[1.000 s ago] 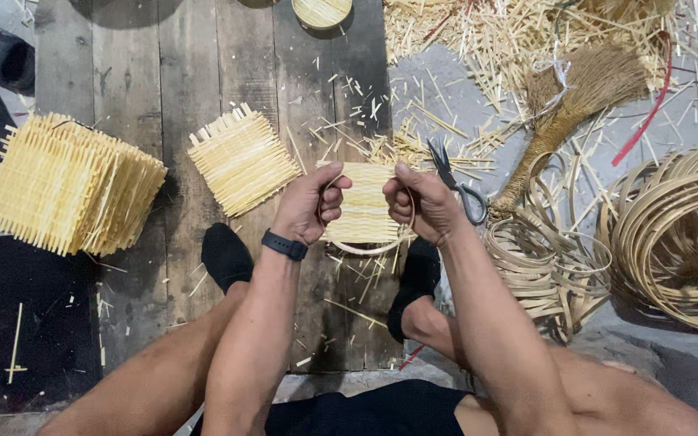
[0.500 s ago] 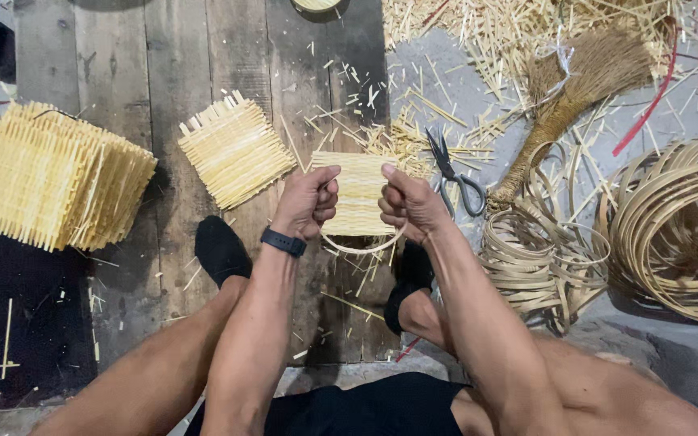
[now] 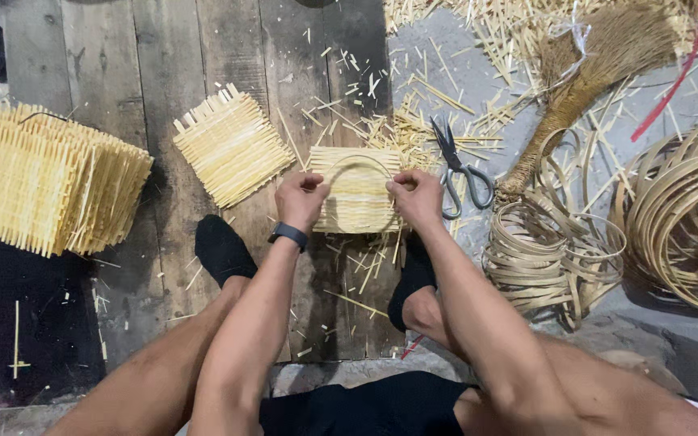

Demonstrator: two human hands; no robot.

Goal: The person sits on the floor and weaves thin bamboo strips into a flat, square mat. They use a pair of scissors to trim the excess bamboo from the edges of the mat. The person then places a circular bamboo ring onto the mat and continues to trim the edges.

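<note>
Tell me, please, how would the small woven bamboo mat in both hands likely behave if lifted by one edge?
The woven mat looks thin and made of slender strips, so probably light and slightly flexible. Its loose strip ends suggest it could fray or shed slats if tugged.

The mat (image 3: pixel 357 194) was pale matt woven bamboo; beside it, the scissors (image 3: pixel 460 165) were dull metal on rough planks (image 3: pixel 163 64).
</note>
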